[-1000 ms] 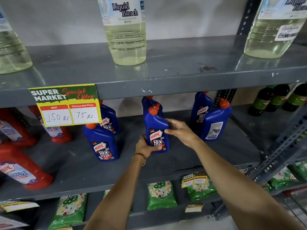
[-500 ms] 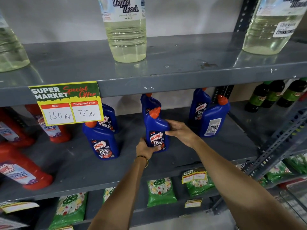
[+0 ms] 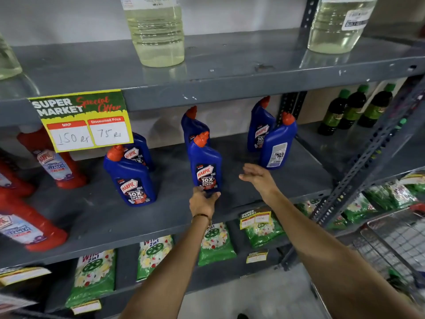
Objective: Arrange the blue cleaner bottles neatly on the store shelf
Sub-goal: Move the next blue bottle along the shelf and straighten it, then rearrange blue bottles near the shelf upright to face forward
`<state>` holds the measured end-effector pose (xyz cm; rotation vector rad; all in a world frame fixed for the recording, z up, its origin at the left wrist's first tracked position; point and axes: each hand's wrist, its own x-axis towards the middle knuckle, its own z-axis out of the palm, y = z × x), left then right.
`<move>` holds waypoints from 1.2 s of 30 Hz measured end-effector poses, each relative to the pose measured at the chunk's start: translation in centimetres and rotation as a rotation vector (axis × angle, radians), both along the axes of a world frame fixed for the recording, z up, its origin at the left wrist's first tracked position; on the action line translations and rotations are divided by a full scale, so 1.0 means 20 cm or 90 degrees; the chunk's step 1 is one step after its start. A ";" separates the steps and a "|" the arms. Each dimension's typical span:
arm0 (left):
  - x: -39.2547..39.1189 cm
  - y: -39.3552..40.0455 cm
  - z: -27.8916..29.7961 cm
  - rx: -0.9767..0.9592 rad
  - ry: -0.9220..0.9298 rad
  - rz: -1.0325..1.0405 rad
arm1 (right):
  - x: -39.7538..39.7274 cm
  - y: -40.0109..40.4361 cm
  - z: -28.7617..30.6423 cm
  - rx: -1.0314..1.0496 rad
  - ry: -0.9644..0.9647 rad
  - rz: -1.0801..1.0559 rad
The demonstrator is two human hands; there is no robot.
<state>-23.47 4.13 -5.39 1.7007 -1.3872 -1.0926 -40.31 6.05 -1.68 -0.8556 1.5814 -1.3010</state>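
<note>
While left hand (image 3: 203, 200) touches centre blue bottle (image 3: 205, 166) (base hidden), right hand (image 3: 258, 177) hovers.

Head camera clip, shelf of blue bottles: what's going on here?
A person is tidying blue cleaner bottles on the middle shelf of a store rack. The left hand rests at the base of the front centre bottle, which stands upright with its label facing out. The right hand is open beside it, touching nothing. The front right bottle shows its back label, so it probably needs turning.
</note>
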 end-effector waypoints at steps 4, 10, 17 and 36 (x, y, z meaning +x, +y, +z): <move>-0.14 0.02 0.01 -0.012 -0.016 -0.075 | -0.16 0.05 0.00 -0.015 -0.004 -0.118; -0.44 -0.04 0.06 -0.022 0.006 -0.120 | -0.50 0.03 0.03 -0.013 0.051 -0.198; -0.79 -0.19 0.14 -0.031 0.047 -0.097 | -0.81 -0.13 0.08 0.024 0.065 -0.138; -1.01 -0.33 0.19 -0.035 0.079 -0.202 | -0.94 -0.19 0.08 -0.090 0.050 0.134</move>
